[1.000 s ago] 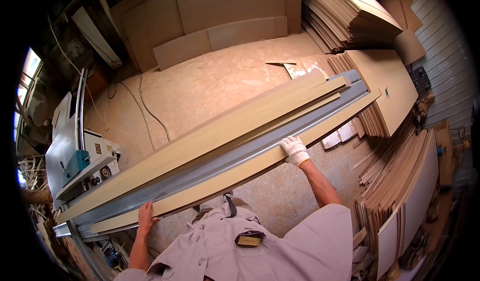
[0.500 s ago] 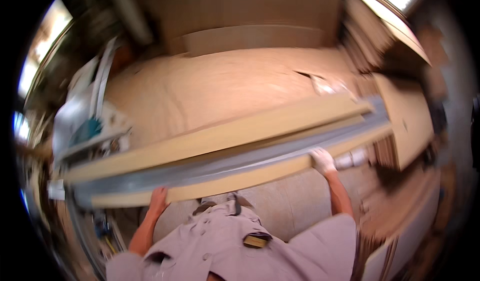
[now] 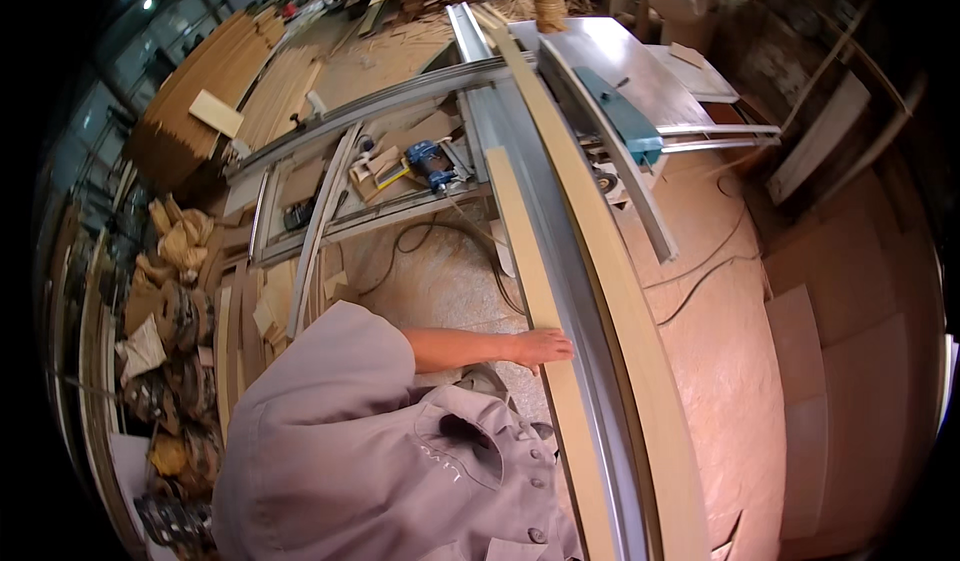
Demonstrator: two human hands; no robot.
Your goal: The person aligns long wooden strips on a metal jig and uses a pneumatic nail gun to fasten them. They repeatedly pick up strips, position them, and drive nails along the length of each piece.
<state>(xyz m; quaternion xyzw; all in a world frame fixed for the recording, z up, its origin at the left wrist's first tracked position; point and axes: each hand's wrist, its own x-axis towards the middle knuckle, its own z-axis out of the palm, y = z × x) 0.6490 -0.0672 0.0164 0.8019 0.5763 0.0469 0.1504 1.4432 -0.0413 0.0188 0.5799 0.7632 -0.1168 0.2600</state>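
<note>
My left hand (image 3: 543,348) lies across the top of a narrow, pale wooden board (image 3: 527,251), its fingers over the upper face and its thumb by the edge nearest my body. That board runs along the near side of a long grey metal sliding table (image 3: 556,201). On the table's far side lies a second, longer pale board (image 3: 610,286), apart from the first. My right hand is out of view.
A panel saw with a teal blade guard (image 3: 612,111) stands beyond the boards. A blue power tool (image 3: 430,164) sits on the metal side frame (image 3: 330,186). Stacked planks (image 3: 200,91) rise at the back left. A black cable (image 3: 395,261) trails on the floor.
My view has swung left along the boards, toward the saw. My right hand has gone out of the picture. My left hand is still on the near board.
</note>
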